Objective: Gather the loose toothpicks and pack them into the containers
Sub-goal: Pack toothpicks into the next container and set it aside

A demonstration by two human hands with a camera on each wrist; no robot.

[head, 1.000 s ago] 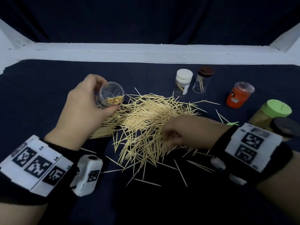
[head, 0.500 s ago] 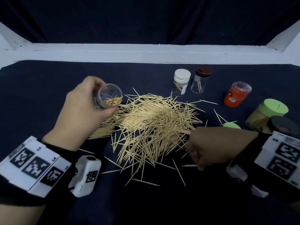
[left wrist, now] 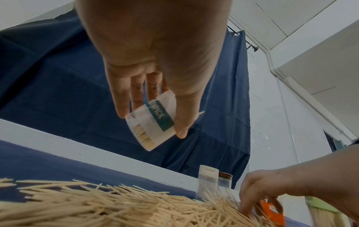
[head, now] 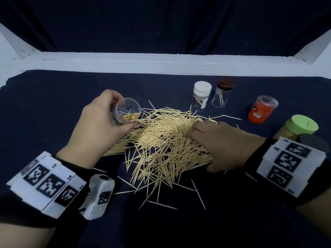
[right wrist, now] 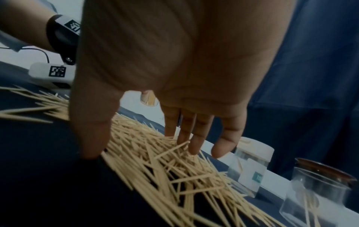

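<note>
With the L hand [head: 96, 129] gripping the tilted, part-filled open jar [head: 127, 111] at the toothpick pile [head: 164, 138]'s left edge, the R hand [head: 220, 140], fingers spread flat on the pile's right side, probably needed to rake sticks parallel, then pinch a small aligned bunch.

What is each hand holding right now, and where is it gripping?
The left hand grips the small clear container by its side wall. The right hand holds nothing; its spread fingers rest on the toothpick pile.
</note>
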